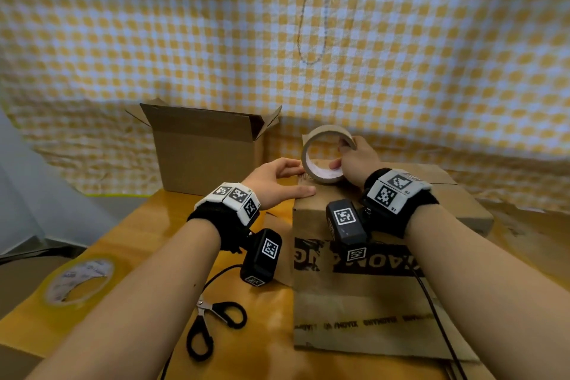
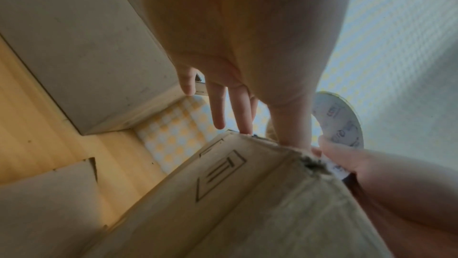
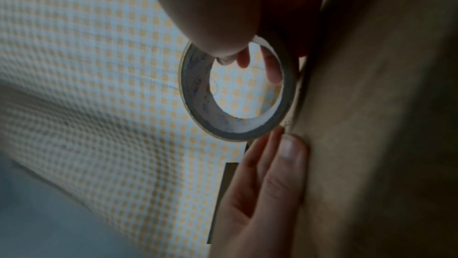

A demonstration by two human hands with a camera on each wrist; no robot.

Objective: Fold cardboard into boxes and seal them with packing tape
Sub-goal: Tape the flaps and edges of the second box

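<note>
My right hand (image 1: 357, 160) grips the brown roll of packing tape (image 1: 327, 157), thumb inside its core, holding it upright on the top far-left corner of the closed brown cardboard box with black printing (image 1: 370, 281). My left hand (image 1: 277, 182) lies flat with straight fingers, its thumb pressing the box's top edge just beside the roll. Behind and to the left stands an open plain cardboard box (image 1: 206, 151). On the yellow wooden surface (image 1: 148, 234) near me lie black-handled scissors (image 1: 212, 327) and, further left, a clear yellowish tape roll (image 1: 80, 281). A yellow-and-white checked cloth (image 1: 277, 25) hangs behind.
</note>
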